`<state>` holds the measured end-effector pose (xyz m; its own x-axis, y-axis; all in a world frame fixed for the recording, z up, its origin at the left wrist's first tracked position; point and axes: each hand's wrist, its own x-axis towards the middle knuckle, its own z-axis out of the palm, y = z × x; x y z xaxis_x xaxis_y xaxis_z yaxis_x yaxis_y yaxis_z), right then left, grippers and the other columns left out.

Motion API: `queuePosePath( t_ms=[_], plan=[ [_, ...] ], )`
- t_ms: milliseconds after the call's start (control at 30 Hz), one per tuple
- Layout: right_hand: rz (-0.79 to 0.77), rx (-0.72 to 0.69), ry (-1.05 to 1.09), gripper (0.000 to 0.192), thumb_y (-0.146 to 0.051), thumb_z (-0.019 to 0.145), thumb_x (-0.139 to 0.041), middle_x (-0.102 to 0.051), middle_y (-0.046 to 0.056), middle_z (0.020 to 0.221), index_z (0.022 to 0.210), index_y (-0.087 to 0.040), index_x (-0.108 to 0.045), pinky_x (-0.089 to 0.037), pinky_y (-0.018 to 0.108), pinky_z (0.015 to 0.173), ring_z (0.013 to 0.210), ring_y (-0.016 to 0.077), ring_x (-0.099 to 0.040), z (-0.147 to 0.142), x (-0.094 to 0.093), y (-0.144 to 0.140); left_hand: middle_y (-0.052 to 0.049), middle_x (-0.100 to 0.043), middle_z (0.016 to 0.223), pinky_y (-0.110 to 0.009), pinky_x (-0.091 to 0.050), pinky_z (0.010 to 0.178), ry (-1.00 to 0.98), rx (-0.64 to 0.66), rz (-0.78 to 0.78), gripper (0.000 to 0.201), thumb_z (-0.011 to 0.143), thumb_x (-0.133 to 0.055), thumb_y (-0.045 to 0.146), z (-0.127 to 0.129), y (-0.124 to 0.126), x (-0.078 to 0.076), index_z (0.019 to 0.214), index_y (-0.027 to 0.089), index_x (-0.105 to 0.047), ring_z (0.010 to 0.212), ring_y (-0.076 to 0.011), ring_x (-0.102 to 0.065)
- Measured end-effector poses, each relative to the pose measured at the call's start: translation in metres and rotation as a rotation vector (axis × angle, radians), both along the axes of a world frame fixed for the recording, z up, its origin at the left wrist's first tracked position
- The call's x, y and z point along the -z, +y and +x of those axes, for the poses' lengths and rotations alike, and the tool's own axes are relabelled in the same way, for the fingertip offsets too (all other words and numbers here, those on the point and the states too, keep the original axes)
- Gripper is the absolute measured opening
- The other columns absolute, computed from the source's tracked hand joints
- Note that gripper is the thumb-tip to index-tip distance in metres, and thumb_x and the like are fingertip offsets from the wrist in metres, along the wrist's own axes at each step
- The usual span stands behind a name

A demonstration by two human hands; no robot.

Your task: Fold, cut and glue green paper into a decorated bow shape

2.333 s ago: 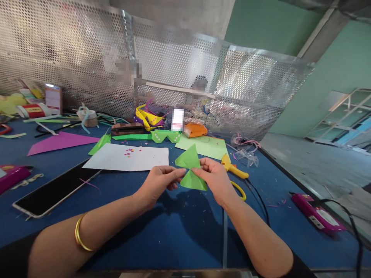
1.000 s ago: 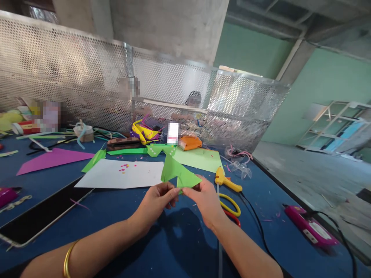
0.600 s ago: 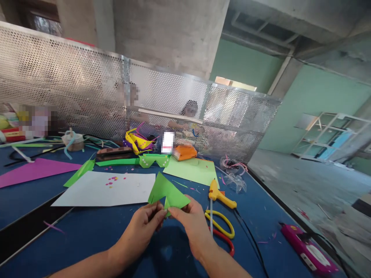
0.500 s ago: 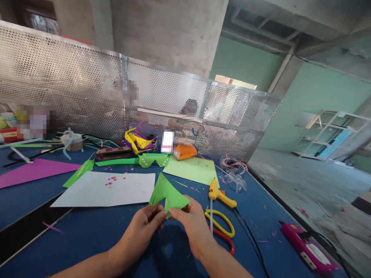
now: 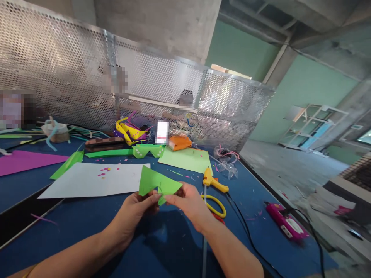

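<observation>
From the person's head, the lone camera looks forward and down, close over the worktop (image 5: 179, 251), perforated screen (image 5: 162, 65) at twelve o'clock.

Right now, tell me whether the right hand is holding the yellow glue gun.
No, the right hand pinches green paper; the glue gun lies on the table.

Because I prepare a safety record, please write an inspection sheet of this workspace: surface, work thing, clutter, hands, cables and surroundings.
Surface: blue table, partly in shadow.
Work thing: folded green paper, raised above the table.
Clutter: white sheet bearing pink bits, green glasses, yellow glue gun.
Left hand: pinching the paper's lower part.
Right hand: gripping its right side.
Cables: glue-gun cable; thicker black cable at the magenta power strip.
Surroundings: perforated metal screen, a person partly visible behind it.
</observation>
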<state>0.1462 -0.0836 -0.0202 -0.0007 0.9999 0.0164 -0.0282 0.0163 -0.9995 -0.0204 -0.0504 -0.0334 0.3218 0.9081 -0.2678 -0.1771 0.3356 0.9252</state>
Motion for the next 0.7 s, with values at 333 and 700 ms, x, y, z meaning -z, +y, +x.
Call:
queuePosePath(
  t_ms=[333,700],
  plan=[
    [-0.204,0.344,-1.573,0.041,-0.008,0.078,-0.054,-0.063,0.022,0.121,0.118,-0.008,-0.061,-0.045,0.041,0.091,0.114,0.0339,-0.060,0.150,-0.004,0.004,-0.001,-0.065,0.064,-0.024,-0.047,0.062,-0.015,-0.086,-0.044,0.047,0.052,-0.088,0.046,-0.001,-0.001,-0.007,0.078,0.013,-0.066,0.061,-0.0134,-0.058],
    [-0.158,0.255,-1.655,0.045,0.001,0.071,-0.053,-0.061,0.015,0.113,0.112,-0.013,-0.061,-0.041,0.030,0.079,0.097,0.0238,-0.063,0.163,0.029,0.019,0.000,-0.064,0.065,-0.024,-0.045,0.061,-0.061,-0.076,-0.090,0.043,0.057,-0.087,0.043,-0.004,0.001,-0.004,0.079,0.013,-0.066,0.061,-0.0126,-0.059]
  ],
)
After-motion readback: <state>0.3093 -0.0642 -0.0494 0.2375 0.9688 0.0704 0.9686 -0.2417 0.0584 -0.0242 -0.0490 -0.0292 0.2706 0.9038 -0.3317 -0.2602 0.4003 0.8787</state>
